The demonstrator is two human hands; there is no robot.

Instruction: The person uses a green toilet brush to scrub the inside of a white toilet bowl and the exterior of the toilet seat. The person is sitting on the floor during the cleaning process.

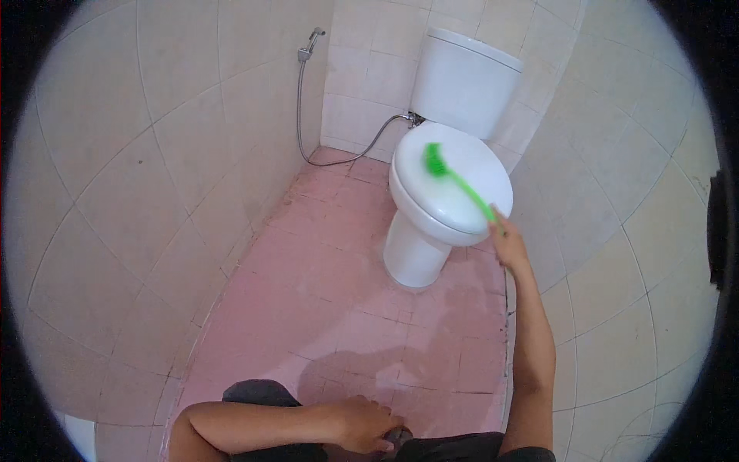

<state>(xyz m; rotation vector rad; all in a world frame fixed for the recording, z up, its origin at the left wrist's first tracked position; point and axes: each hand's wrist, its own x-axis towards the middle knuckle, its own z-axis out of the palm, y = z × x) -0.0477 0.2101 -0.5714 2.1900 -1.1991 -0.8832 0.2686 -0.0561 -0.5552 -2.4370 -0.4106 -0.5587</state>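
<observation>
My right hand (510, 245) grips the handle of a bright green toilet brush (472, 194). The brush's bristle head, slightly blurred, is over the lowered lid (456, 199) of a white ceramic toilet (418, 251); whether the bristles touch the lid is hard to tell. Behind the lid stands the white cistern (469, 81). My left hand (364, 426) is low in front of my body, its forearm lying across my dark clothing. Something dark shows beside its fingers, and I cannot make out whether they hold it.
A chrome bidet sprayer (314, 39) hangs in a holder on the left wall. Its metal hose (300, 115) loops down near the floor and up to a valve (413, 119) beside the cistern. Pink tiles cover the floor (323, 277). Beige tiled walls (600, 242) stand close on both sides.
</observation>
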